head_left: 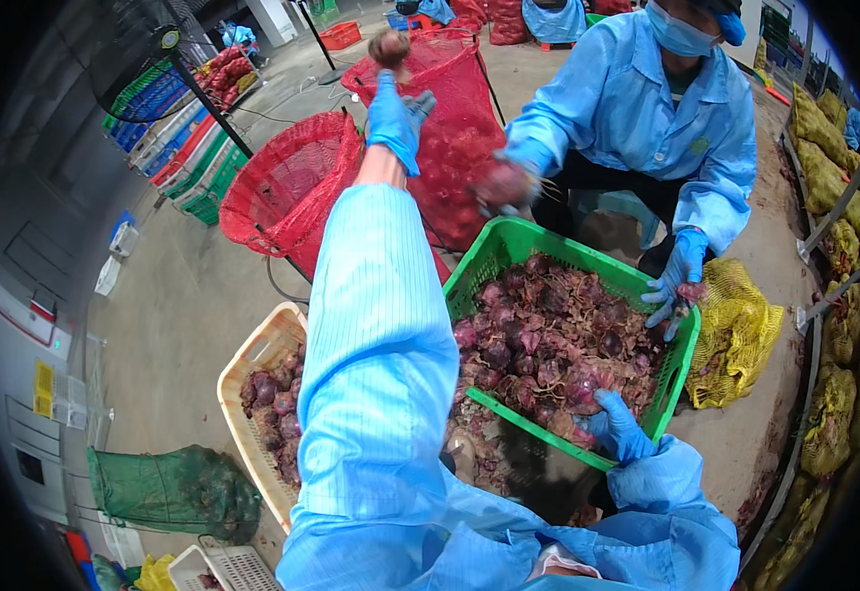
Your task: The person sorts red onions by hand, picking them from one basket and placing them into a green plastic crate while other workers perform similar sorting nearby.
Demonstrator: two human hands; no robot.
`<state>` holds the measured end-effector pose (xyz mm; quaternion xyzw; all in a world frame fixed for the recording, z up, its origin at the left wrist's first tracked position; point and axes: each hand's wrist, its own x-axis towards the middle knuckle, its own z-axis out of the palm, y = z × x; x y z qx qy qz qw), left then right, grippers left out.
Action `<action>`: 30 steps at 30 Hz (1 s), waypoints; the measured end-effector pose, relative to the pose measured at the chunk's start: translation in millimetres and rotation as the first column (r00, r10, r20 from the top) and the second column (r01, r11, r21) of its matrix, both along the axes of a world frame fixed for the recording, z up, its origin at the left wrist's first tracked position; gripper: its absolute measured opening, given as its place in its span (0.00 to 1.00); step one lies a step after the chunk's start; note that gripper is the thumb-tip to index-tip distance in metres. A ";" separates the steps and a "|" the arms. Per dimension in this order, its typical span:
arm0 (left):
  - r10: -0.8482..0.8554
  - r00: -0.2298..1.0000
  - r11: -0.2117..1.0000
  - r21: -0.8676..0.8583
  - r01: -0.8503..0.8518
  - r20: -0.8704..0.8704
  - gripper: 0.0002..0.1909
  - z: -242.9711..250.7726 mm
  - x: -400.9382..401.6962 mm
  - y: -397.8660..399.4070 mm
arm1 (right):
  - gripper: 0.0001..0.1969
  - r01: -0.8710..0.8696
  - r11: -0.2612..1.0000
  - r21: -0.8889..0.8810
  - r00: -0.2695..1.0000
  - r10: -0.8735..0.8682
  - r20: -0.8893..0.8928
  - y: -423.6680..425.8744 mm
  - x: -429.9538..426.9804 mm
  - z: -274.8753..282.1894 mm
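My left hand (399,122), in a blue glove, is stretched far forward over the red mesh bags with its fingers apart. A blurred onion (389,49) is just beyond its fingertips, seemingly out of the grasp. My right hand (622,428), also gloved in blue, is at the near right corner of a green plastic crate (548,442). Its finger and thumb are against a large red onion (583,388) on the heap. Red onions with loose dry skins (529,343) fill much of the crate. My left sleeve hides the area beneath it.
Opposite sits a co-worker (644,133), one gloved hand holding a blurred onion bunch. Two red mesh bags (289,185) (452,148) stand open on frames. A cream crate (241,399) of onions is left, a yellow mesh bag (736,336) right, a fan (134,66) far left.
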<state>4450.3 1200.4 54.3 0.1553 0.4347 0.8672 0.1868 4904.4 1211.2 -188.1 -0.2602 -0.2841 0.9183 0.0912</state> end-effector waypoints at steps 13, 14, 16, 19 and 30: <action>-0.484 0.863 0.767 -0.545 0.338 -0.146 0.38 -201.9 313.9 -145.1 | 0.26 -0.161 0.980 0.117 0.980 0.173 -0.099 -14.1 -22.4 3.3; -0.539 0.824 0.769 -0.500 0.399 -0.172 0.42 -205.4 323.5 -146.8 | 0.27 -0.197 0.964 0.180 0.972 0.216 -0.097 -24.5 -25.2 1.0; -0.512 0.857 0.743 -0.532 0.406 -0.061 0.43 -217.1 328.2 -148.5 | 0.31 -0.406 0.784 0.470 0.904 0.268 0.334 -40.6 -17.5 -74.6; -0.419 0.908 0.708 -0.627 0.326 -0.001 0.33 -229.4 302.8 -178.9 | 0.29 -0.564 0.757 0.330 0.822 0.553 0.136 -31.1 -13.9 -13.6; 0.615 0.782 0.695 -0.543 -0.472 0.107 0.25 -235.9 132.0 -528.0 | 0.23 -0.709 0.192 0.678 0.700 0.076 0.710 93.7 -19.3 -118.8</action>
